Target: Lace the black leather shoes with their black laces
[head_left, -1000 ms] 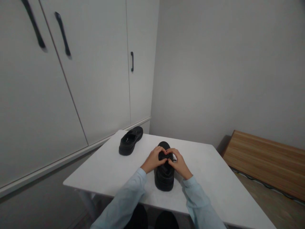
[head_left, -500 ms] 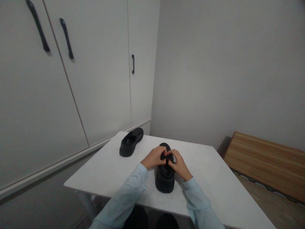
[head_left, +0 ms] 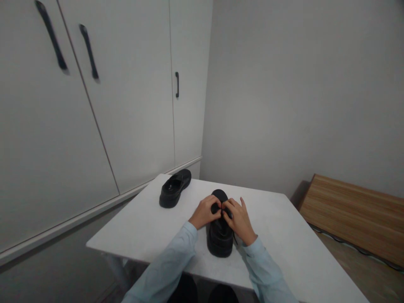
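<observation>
A black lace-up shoe (head_left: 220, 243) stands on the white table (head_left: 142, 235) in front of me, toe pointing away. Over its instep, my left hand (head_left: 205, 211) pinches the dark shoelace from the left side. From the right, my right hand (head_left: 241, 221) pinches the lace too, its fingertips close to the left ones and one finger raised. The lace between the fingers is mostly hidden. A thin dark lace end (head_left: 235, 240) hangs beside the shoe, below the right hand. The matching black shoe (head_left: 172, 191) lies farther back on the left, apart from both hands.
White cabinets (head_left: 135, 105) with dark handles stand behind the table on the left. A grey wall (head_left: 299, 84) rises behind. To the right lies a low wooden board (head_left: 356, 214), with a dark cable (head_left: 344, 244) along its lower edge.
The right hand has shifted slightly right and lifted one finger. A lace end now shows hanging at the shoe's right side. The left hand keeps its pinch; both shoes stay in place.
</observation>
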{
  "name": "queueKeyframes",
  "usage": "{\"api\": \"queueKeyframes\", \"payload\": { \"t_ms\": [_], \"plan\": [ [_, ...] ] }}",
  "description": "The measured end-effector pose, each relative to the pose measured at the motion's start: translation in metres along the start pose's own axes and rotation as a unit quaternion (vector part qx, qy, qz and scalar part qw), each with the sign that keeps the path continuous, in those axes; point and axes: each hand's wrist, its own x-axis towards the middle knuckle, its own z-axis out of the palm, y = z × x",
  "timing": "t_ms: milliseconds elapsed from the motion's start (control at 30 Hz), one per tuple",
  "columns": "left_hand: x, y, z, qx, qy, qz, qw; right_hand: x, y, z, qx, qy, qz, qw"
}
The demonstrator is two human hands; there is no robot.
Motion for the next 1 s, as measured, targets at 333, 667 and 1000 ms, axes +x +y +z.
{"api": "queueKeyframes", "payload": {
  "t_ms": [333,667,1000],
  "plan": [
    [-0.0007,-0.0030,0.0045,-0.046,0.031,0.011,0.998,-0.0025,0.0031,0.0021,0.080,0.036,-0.002,0.996],
    [-0.0020,-0.0048,0.0069,-0.050,0.030,-0.001,0.998,-0.0014,0.0079,0.0086,0.212,0.049,0.040,0.975],
    [-0.0024,-0.0051,0.0049,-0.086,0.017,0.001,0.996,0.0011,0.0078,0.0059,0.172,0.035,0.006,0.985]
  ]
}}
